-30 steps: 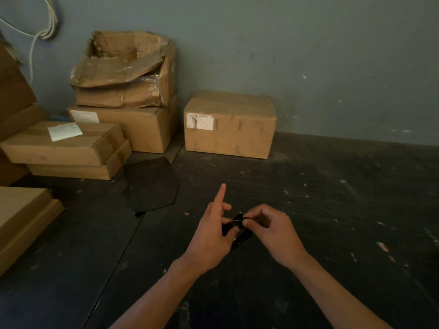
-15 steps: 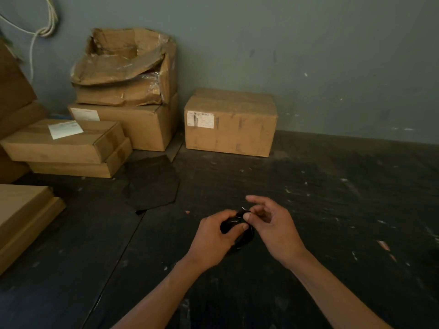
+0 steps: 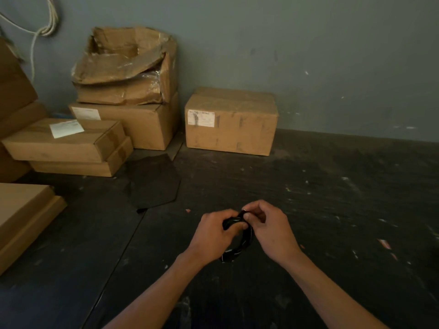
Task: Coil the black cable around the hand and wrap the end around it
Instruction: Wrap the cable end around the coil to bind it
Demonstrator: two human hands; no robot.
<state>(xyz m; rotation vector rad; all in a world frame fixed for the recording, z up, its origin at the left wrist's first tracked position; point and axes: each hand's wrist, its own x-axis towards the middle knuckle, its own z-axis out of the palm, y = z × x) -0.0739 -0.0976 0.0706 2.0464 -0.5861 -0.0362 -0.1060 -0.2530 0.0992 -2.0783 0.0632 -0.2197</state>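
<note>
The black cable [image 3: 240, 249] is a small glossy coil held between both hands above the dark floor. My left hand [image 3: 215, 230] is closed around the coil's left side, fingers curled in. My right hand [image 3: 269, 230] pinches the coil's top between thumb and forefinger, close against the left thumb. The lower loop hangs down between the two wrists. Most of the coil's upper part is hidden by my fingers, and I cannot make out the cable's end.
Cardboard boxes stand along the grey wall: a lone box [image 3: 230, 121] straight ahead, a stack with a torn box [image 3: 128, 67] to the left, flat boxes [image 3: 64, 143] further left. A dark sheet [image 3: 154, 180] lies on the floor. White cord [image 3: 45, 27] hangs at the top left.
My left forefinger, pointing up a second ago, has curled down around the coil. Both hands have closed in on the cable, and the lower loop now hangs further below them.
</note>
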